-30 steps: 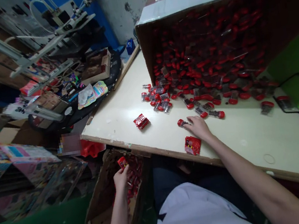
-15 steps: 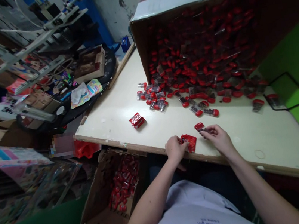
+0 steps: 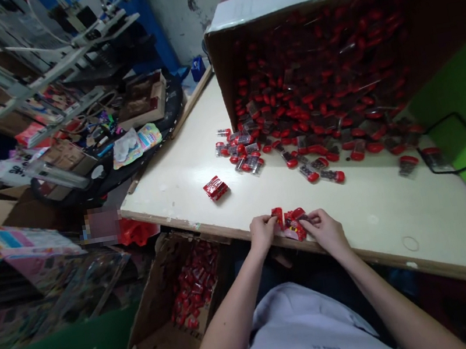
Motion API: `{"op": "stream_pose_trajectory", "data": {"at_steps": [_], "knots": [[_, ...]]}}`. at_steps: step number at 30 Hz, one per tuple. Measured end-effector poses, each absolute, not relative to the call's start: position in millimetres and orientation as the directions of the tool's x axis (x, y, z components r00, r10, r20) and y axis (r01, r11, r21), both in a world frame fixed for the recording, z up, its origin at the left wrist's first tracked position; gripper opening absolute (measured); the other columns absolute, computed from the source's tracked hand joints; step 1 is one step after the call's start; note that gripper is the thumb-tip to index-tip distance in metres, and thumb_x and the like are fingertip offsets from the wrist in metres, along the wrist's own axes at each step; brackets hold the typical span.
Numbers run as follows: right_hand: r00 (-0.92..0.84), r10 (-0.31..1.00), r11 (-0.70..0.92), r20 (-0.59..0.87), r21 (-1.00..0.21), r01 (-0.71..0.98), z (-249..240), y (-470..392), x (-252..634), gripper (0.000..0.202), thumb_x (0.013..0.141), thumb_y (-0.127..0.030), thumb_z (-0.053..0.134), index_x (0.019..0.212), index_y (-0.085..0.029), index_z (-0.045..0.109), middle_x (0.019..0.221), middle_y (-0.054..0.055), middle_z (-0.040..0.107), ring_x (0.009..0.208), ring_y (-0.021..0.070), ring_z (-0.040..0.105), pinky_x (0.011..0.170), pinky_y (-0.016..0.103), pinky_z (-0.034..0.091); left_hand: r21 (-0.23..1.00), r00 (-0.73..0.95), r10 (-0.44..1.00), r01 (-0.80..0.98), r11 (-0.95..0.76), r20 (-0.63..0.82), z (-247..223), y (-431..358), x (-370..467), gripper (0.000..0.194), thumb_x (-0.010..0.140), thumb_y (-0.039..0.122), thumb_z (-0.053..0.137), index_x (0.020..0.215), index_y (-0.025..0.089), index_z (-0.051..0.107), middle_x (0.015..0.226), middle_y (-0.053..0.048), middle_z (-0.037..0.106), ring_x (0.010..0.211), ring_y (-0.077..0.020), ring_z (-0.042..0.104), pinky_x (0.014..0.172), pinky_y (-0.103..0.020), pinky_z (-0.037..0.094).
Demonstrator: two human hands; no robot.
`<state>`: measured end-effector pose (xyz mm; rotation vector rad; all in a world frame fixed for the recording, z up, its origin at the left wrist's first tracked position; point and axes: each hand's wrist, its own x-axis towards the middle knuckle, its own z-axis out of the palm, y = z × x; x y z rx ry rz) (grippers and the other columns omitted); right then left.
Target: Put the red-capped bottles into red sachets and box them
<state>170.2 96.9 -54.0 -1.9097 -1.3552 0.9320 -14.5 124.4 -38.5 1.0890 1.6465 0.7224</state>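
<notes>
My left hand [image 3: 262,233] pinches a small red printed card [image 3: 277,216] at the table's front edge. My right hand [image 3: 327,231] is closed on a small clear packet with a red top [image 3: 297,214], held close beside that card. Under and between the fingertips lie more red printed cards [image 3: 296,232], one showing a yellow mark. Farther left on the table sits a stack of shiny red cards [image 3: 216,188]. What fills the clear packets is dark and too small to make out.
A large carton [image 3: 277,8] lies on its side, spilling many red-topped packets [image 3: 318,125] onto the white table [image 3: 365,201]. Below the left edge stands a cardboard box [image 3: 151,329] of red packets. A black wire frame [image 3: 462,167] and a rubber band [image 3: 410,243] lie right.
My right hand has moved left with the red-topped packet to the cards. My left hand has shifted slightly left, now holding one card apart from the others.
</notes>
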Motion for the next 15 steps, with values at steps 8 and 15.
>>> {"op": "stream_pose_trajectory", "data": {"at_steps": [8,15], "knots": [[0.189,0.979,-0.141,-0.077,-0.925,0.353,-10,87,154,0.034,0.071,-0.049,0.066,0.089,-0.021,0.058,0.083,0.005,0.068,0.071,0.0189,0.066,0.066,0.030,0.053,0.855,-0.120,0.846,-0.091,0.511,-0.519,-7,126,-16,0.046,0.067,0.059,0.058,0.065,0.014,0.061,0.060,-0.003,0.056,0.050,-0.0091,0.043,0.048,-0.023,0.024],[0.055,0.998,-0.030,-0.006,-0.893,0.448,10,79,136,0.027,0.076,-0.046,0.063,0.090,-0.023,0.058,0.088,0.005,0.069,0.071,0.0209,0.066,0.069,0.034,0.053,0.702,-0.049,0.781,-0.476,0.530,-0.623,11,128,-12,0.043,0.055,0.051,0.075,0.067,0.011,0.063,0.060,-0.003,0.057,0.045,-0.0063,0.042,0.045,-0.023,0.023]]}}
